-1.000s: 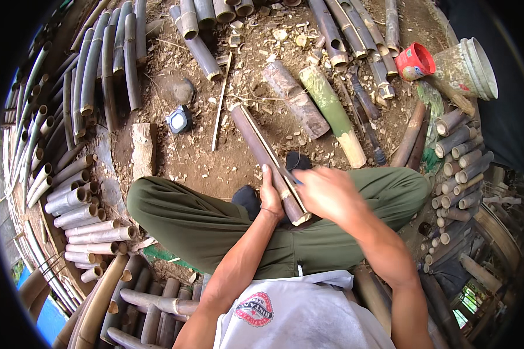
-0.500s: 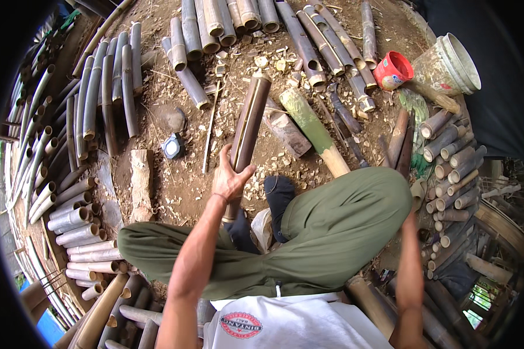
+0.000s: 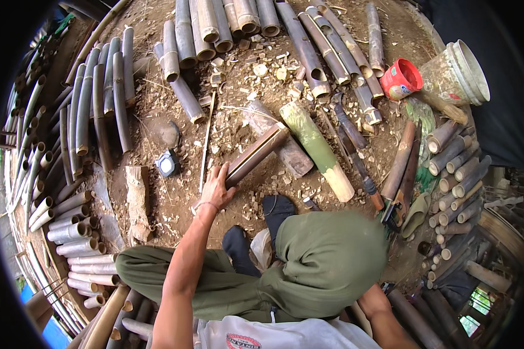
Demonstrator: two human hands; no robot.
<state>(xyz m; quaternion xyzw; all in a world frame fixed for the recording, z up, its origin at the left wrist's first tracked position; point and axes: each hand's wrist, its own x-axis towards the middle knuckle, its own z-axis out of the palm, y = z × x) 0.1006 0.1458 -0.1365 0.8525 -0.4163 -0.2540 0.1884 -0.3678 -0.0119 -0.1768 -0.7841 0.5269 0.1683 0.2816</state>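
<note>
My left hand (image 3: 216,190) is closed around the lower end of a dark bamboo tube (image 3: 256,155) with a long slit along its side. The tube slants up to the right, its far end at a short log (image 3: 285,145) lying on the ground. A green piece of bamboo or wood with a pale, narrowed end (image 3: 317,148), mallet-like in shape, lies just right of it. My right forearm (image 3: 384,317) reaches down beside my bent right knee; the knee hides the fingers of my right hand, so what they hold does not show.
Cut bamboo tubes lie at the back (image 3: 206,26), stand at the left (image 3: 81,107) and are stacked at the right (image 3: 448,186). Long-handled blades (image 3: 358,168) lie near a red bucket (image 3: 402,79) and a dirty white bucket (image 3: 457,75). A tape measure (image 3: 167,164) sits on chip-strewn soil.
The bamboo tube has tipped from nearly upright to a rightward slant, lowered toward the log. My right arm has drawn in behind the knee, and my right knee has shifted left and down.
</note>
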